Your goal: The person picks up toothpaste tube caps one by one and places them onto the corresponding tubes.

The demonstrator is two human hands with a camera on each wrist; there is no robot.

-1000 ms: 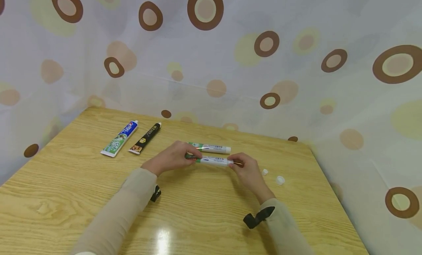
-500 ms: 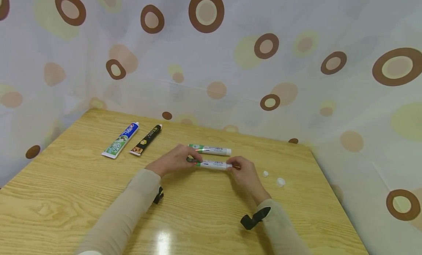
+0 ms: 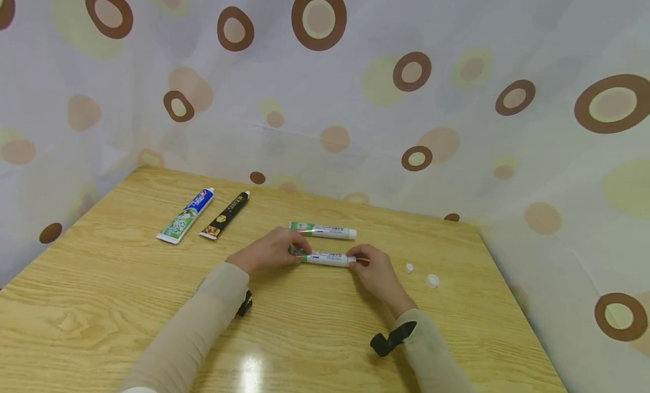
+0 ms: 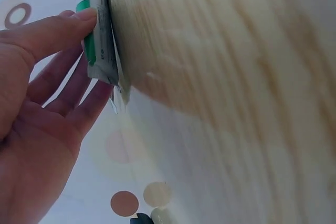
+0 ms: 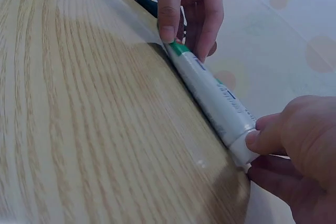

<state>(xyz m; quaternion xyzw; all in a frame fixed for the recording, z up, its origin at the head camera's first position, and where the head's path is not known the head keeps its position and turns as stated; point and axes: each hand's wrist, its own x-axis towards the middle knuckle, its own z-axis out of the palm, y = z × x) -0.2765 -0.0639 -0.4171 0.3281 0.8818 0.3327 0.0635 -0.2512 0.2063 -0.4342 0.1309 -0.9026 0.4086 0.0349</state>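
Observation:
Both hands hold one white and green toothpaste tube (image 3: 327,258), which lies crosswise close over the wooden table. My left hand (image 3: 274,249) pinches its flat green end between thumb and fingers; the left wrist view shows that tube end (image 4: 102,51) from the side. My right hand (image 3: 376,271) pinches the white cap end, and the right wrist view shows the cap (image 5: 242,149) between thumb and fingers. Just behind lies a second toothpaste tube (image 3: 325,231) of the same look, its white end toward the right.
A blue and green toothpaste tube (image 3: 185,217) and a black toothpaste tube (image 3: 225,215) lie at the back left of the table (image 3: 304,336). Two small white caps, a smaller cap (image 3: 409,268) and a larger cap (image 3: 433,280), sit right of my right hand. A dotted curtain (image 3: 284,99) hangs behind.
The held tube has come a little nearer to me, widening the gap to the tube behind it. Both hands moved with it and keep their hold on its ends.

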